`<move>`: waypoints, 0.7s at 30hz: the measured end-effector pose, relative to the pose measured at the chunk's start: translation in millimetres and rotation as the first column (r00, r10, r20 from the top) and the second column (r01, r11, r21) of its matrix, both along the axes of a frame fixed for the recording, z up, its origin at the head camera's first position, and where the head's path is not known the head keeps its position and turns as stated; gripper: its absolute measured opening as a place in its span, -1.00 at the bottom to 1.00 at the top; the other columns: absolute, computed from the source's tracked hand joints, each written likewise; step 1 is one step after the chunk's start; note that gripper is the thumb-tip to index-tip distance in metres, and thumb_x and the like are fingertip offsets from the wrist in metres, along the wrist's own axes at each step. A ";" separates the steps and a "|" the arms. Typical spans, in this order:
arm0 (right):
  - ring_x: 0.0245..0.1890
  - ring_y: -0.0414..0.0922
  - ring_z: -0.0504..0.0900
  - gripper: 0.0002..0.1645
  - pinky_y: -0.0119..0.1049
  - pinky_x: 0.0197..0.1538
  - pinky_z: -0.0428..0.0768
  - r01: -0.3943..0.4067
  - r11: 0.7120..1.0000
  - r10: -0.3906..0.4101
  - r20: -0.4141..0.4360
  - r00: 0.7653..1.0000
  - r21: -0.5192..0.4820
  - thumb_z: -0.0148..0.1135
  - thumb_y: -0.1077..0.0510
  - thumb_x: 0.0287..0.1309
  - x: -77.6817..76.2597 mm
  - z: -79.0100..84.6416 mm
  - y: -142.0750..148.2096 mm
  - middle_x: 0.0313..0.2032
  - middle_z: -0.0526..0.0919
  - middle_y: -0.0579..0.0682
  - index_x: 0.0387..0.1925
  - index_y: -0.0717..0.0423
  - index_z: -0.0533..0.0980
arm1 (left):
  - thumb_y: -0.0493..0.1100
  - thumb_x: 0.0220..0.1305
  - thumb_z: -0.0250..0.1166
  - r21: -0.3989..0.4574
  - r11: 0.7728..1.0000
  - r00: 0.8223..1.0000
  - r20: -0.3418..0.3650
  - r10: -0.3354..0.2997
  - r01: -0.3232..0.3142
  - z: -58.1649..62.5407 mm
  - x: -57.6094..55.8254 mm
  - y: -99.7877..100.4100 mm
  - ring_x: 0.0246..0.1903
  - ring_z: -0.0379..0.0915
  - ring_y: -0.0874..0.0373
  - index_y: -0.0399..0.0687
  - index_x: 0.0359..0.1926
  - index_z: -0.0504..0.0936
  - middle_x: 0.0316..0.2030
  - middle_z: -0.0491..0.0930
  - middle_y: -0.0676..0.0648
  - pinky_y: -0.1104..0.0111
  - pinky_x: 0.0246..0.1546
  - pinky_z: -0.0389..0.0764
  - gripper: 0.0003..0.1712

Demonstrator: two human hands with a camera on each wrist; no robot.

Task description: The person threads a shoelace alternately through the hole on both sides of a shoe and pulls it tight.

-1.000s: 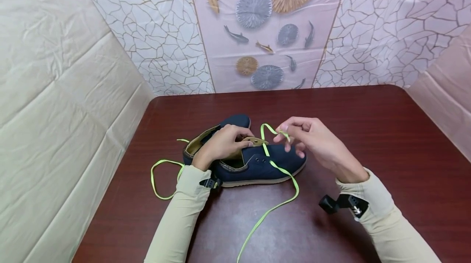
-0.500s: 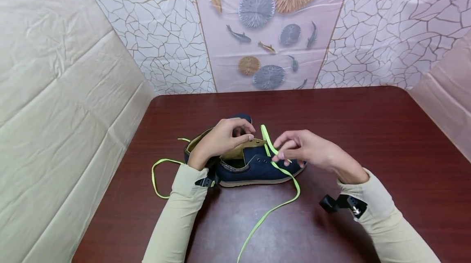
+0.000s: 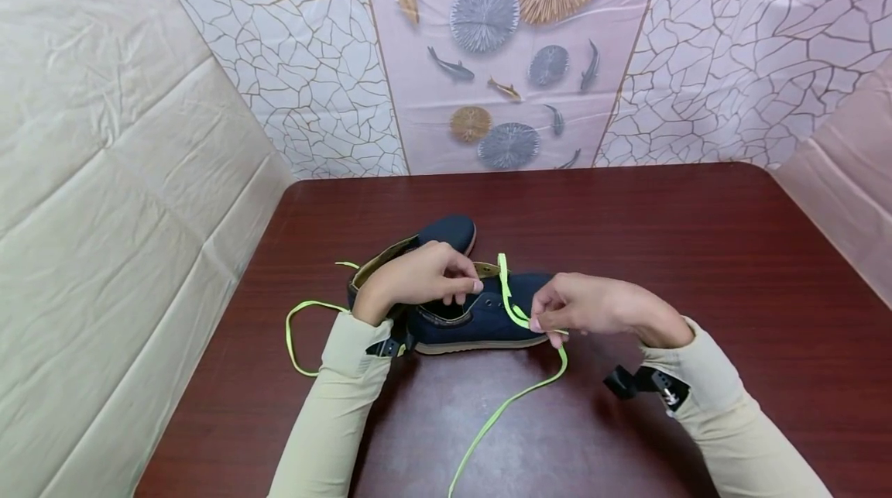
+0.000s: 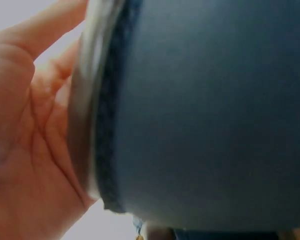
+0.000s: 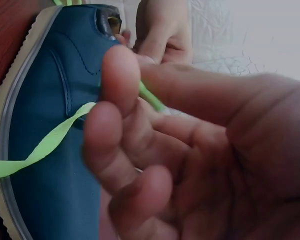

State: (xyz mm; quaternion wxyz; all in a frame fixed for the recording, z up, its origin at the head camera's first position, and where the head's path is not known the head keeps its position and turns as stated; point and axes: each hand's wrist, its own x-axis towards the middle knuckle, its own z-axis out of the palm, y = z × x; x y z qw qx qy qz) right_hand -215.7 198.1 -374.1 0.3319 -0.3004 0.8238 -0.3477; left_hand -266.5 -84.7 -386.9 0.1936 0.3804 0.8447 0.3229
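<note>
A navy shoe (image 3: 481,331) with a tan sole lies on its sole, toe to the right, in the head view. A neon green shoelace (image 3: 505,289) runs through its front eyelets. My right hand (image 3: 599,304) pinches one end of this lace over the near side of the toe. The lace's other end trails toward the front edge. My left hand (image 3: 421,277) hovers over the shoe's opening, fingers loosely bent, with nothing seen between them. The tan-lined far eyelet flap (image 3: 486,269) stands beyond it. In the left wrist view, the shoe's heel (image 4: 205,115) hides the fingertips.
A second navy shoe (image 3: 449,233) lies behind the first, partly hidden by the left hand. Another green lace (image 3: 289,335) loops on the table at the left. The dark red table (image 3: 669,227) ends at a patterned backdrop (image 3: 488,149).
My right hand has drawn the lace end down and toward me, over the near side of the shoe. My left hand has let go of the eyelet flap and now hovers above the opening.
</note>
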 end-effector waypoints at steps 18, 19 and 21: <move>-0.60 -0.20 0.49 -0.78 -0.38 -0.60 0.45 0.116 0.960 -0.102 0.064 0.993 -0.256 0.20 0.23 0.52 -4.1 -8.2 -4.0 -0.45 0.63 0.13 -0.21 0.38 0.54 | -0.15 0.53 0.32 -0.022 0.992 0.992 0.031 -0.120 0.120 -9.3 2.2 16.5 -0.52 0.57 0.26 -0.09 0.01 0.80 -0.46 0.70 0.11 0.45 -0.36 0.56 -0.80; -0.57 -0.16 0.54 -0.80 -0.35 -0.59 0.50 0.123 0.956 -0.113 0.052 0.992 -0.268 0.21 0.24 0.51 -3.7 -9.6 -4.7 -0.42 0.66 0.18 -0.18 0.38 0.55 | -0.15 0.53 0.31 -0.023 0.993 0.992 0.040 -0.118 0.119 -9.5 2.2 16.8 -0.53 0.56 0.26 -0.10 0.02 0.79 -0.45 0.70 0.11 0.45 -0.37 0.57 -0.80; -0.47 -0.07 0.64 -0.87 -0.28 -0.54 0.58 0.141 0.948 -0.143 0.014 0.990 -0.285 0.20 0.28 0.49 -2.5 -13.4 -6.5 -0.36 0.71 0.22 -0.16 0.32 0.56 | -0.15 0.54 0.30 -0.029 0.993 0.992 0.053 -0.111 0.113 -10.4 1.6 17.0 -0.56 0.55 0.25 -0.10 0.03 0.79 -0.46 0.69 0.10 0.42 -0.39 0.60 -0.79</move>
